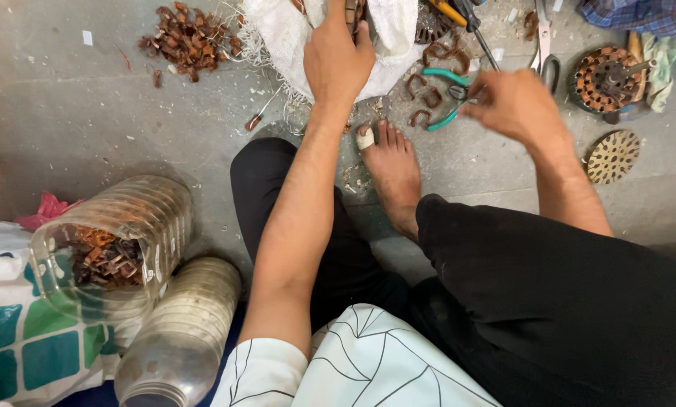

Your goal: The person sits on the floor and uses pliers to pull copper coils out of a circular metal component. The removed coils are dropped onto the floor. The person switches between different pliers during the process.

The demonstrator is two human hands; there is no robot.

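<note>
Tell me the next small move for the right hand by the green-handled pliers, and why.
Probably close the right hand on the green-handled pliers. Its fingertips sit at the pliers' handles on the floor, but I cannot tell that it grips them. Meanwhile the left hand rests on the white sack, and loose copper coil pieces lie around the pliers.

A heap of copper scraps (pixel 188 38) lies at eleven o'clock on the concrete floor (pixel 66 113). At eight o'clock a cut plastic bottle (pixel 119 241) holds more scraps, a second bottle (pixel 179 332) just beside it. A wound motor stator (pixel 608 78) and perforated disc (pixel 614 156) sit at two o'clock
</note>
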